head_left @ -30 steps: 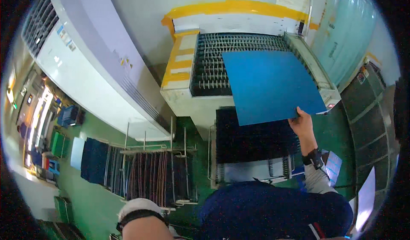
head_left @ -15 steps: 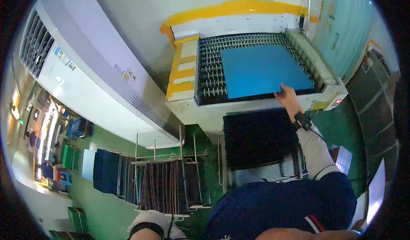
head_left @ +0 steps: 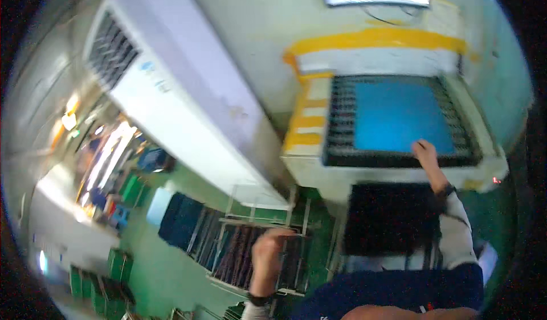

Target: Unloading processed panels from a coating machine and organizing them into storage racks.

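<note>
A flat square blue sheet (head_left: 399,115) lies on the dark roller bed (head_left: 342,112) of a white machine. My right hand (head_left: 424,150) is at the sheet's near edge, right of its middle, with fingers drawn together on that edge. Motion blur softens the fingertips. Low in the view, my left hand (head_left: 268,261) is raised in front of a wire rack (head_left: 250,222) filled with upright dark panels. Its fingers point right and are smeared, so their grip is unclear; nothing distinct shows in it.
Below the machine stands a black panel stack (head_left: 393,217). A tall white cabinet unit (head_left: 188,109) with a grille leans across the left of the view. More dark panels (head_left: 181,220) stand in racks on the green floor. Green bins (head_left: 119,265) sit farther left.
The view has swung left, shifting everything rightward. My left hand has risen into view from the lower edge. My right hand stays at the blue sheet's near edge.
</note>
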`<act>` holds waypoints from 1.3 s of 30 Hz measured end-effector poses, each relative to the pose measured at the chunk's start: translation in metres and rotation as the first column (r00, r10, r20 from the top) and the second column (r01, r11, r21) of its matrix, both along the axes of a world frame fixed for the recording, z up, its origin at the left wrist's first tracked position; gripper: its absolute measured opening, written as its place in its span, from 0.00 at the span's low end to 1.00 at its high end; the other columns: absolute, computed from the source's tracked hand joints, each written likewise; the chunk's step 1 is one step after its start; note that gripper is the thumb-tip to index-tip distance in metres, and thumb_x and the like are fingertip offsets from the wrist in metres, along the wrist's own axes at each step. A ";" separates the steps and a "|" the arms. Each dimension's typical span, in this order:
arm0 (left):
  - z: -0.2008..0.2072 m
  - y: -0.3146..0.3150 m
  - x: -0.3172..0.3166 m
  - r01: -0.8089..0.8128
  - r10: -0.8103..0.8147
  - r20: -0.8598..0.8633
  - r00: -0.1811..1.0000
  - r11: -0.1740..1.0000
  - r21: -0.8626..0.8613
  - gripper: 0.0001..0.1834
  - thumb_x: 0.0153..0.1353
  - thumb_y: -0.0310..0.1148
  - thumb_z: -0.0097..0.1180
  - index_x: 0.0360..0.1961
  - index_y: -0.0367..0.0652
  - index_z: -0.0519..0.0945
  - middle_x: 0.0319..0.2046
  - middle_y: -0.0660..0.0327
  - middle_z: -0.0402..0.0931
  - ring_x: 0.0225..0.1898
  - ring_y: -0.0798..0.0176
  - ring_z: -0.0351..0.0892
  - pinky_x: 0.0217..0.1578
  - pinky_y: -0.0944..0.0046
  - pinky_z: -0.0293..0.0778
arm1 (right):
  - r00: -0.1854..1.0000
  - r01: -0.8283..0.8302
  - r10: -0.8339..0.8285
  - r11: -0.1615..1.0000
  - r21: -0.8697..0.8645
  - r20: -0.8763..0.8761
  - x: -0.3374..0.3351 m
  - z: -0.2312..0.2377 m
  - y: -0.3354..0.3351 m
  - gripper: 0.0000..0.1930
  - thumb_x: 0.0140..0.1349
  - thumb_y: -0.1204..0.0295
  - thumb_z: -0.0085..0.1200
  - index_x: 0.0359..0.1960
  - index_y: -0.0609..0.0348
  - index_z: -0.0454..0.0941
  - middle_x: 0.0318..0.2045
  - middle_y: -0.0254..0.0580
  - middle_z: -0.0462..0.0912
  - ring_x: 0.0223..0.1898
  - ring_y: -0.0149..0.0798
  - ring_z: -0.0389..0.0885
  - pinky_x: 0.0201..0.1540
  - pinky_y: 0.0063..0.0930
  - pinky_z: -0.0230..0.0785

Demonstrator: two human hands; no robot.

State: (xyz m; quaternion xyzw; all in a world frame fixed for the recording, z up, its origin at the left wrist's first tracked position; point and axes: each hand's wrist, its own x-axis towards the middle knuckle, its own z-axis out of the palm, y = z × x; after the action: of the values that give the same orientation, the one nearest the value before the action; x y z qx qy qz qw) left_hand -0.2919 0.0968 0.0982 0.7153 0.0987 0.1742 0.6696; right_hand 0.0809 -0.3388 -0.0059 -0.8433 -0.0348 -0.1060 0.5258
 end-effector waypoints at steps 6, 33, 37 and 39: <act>-0.113 -0.004 -0.012 0.158 -0.181 -0.233 0.955 0.981 -0.115 0.18 0.64 0.38 0.55 0.49 0.35 0.77 0.45 0.59 0.78 0.49 0.66 0.74 0.52 0.66 0.67 | 0.998 0.048 -0.010 0.694 -0.719 0.057 -0.008 0.007 0.069 0.22 0.59 0.57 0.52 0.53 0.49 0.73 0.60 0.45 0.67 0.62 0.52 0.61 0.60 0.52 0.56; -0.296 -0.024 -0.083 0.433 -0.455 -0.650 0.609 0.877 -0.208 0.29 0.57 0.48 0.60 0.55 0.40 0.74 0.48 0.55 0.78 0.50 0.60 0.76 0.51 0.63 0.70 | 0.964 0.116 0.116 0.628 -0.769 0.240 0.063 0.000 0.042 0.23 0.56 0.55 0.53 0.51 0.52 0.74 0.51 0.51 0.76 0.52 0.54 0.73 0.52 0.48 0.68; -0.314 -0.024 -0.090 0.374 -0.419 -0.688 0.593 0.900 -0.225 0.30 0.57 0.50 0.60 0.56 0.42 0.74 0.50 0.55 0.76 0.52 0.60 0.75 0.51 0.62 0.69 | 0.998 0.032 0.024 0.641 -0.767 0.062 0.051 0.012 0.039 0.25 0.57 0.54 0.53 0.55 0.50 0.72 0.60 0.49 0.67 0.61 0.54 0.62 0.58 0.57 0.58; -0.323 -0.024 -0.094 0.389 -0.428 -0.708 0.562 0.892 -0.231 0.31 0.57 0.52 0.60 0.56 0.43 0.74 0.51 0.56 0.76 0.53 0.60 0.74 0.52 0.62 0.69 | 0.999 0.011 0.020 0.668 -0.744 0.032 0.050 0.010 0.033 0.25 0.58 0.53 0.52 0.56 0.50 0.71 0.61 0.48 0.65 0.63 0.53 0.59 0.60 0.59 0.54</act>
State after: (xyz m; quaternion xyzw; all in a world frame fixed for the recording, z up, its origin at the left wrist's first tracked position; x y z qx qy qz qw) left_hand -0.3859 0.0725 -0.2250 0.7095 0.1982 -0.2945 0.6087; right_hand 0.1305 -0.3058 0.0040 -0.9820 -0.0872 -0.0972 0.1363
